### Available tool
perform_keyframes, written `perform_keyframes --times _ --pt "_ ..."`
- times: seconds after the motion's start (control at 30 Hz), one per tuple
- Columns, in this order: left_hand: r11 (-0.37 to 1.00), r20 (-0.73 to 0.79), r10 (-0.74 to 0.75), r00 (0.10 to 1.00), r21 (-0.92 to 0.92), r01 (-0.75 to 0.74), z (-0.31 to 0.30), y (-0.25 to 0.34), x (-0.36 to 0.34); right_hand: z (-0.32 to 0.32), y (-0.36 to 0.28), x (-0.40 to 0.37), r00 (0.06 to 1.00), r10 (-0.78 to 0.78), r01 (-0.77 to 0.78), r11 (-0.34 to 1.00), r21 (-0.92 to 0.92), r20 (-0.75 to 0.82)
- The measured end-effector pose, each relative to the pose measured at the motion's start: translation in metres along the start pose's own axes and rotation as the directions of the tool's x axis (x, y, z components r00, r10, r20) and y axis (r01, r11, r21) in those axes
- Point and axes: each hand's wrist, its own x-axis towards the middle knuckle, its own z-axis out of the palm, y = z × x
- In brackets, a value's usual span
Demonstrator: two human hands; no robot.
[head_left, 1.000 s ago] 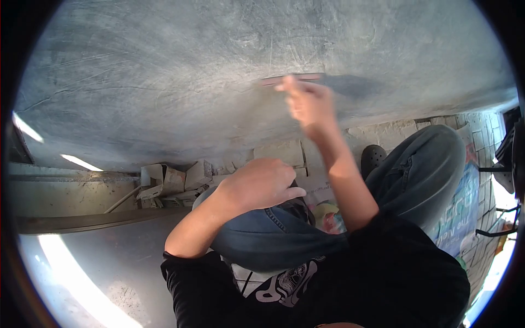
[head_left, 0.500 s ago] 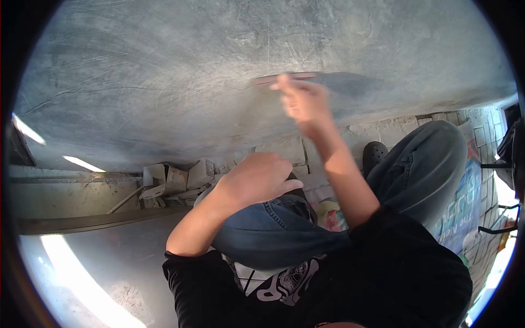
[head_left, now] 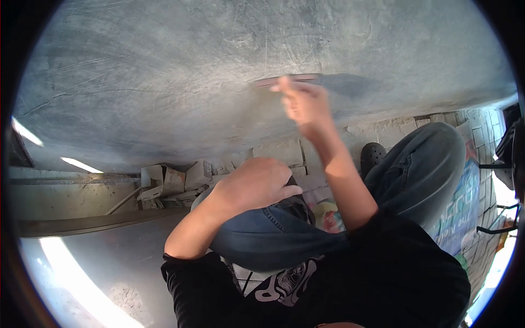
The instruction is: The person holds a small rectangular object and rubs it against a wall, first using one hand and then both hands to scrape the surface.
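Observation:
My right hand is closed on a flat, thin-edged trowel with a dull reddish-brown edge. The trowel lies against the grey plastered wall, and its shadow falls to the right. The fingers are slightly blurred, and the hand covers the tool's handle. Lower and to the left, my left hand is over my bent knee, back of the hand up and thumb pointing right. Its other fingers are mostly hidden, so I cannot see whether it holds anything.
Torn cardboard boxes and a thin stick are at the left, near the wall's base. A smooth metal-like panel is at the lower left. At right are a printed sheet, brick paving and dark metal bars.
Both hands and the trowel hold nearly the same positions. The whole view has shifted very slightly, and my left hand sits a little lower.

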Motion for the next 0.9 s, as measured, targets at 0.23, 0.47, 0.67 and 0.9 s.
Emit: perform_keyframes --times 0.23,0.47,0.67,0.9 --pt "0.995 -0.104 0.091 0.990 -0.040 -0.096 0.003 0.011 -0.007 -0.011 -0.003 -0.001 0.999 0.008 -0.009 1.000 -0.017 -0.048" --pt "1.000 -0.019 -0.003 1.000 -0.002 0.003 -0.004 0.000 0.004 0.004 0.006 0.002 1.000 0.005 -0.004 0.998 -0.061 0.014" --pt "1.000 -0.061 0.014 0.998 -0.003 -0.014 0.006 0.001 -0.010 -0.049 -0.011 0.002 1.000 0.003 0.000 0.997 0.075 -0.029" --pt "1.000 0.014 -0.014 1.000 -0.005 0.014 -0.005 0.008 0.008 0.027 0.014 0.006 0.989 0.091 -0.093 0.996 0.010 0.120"
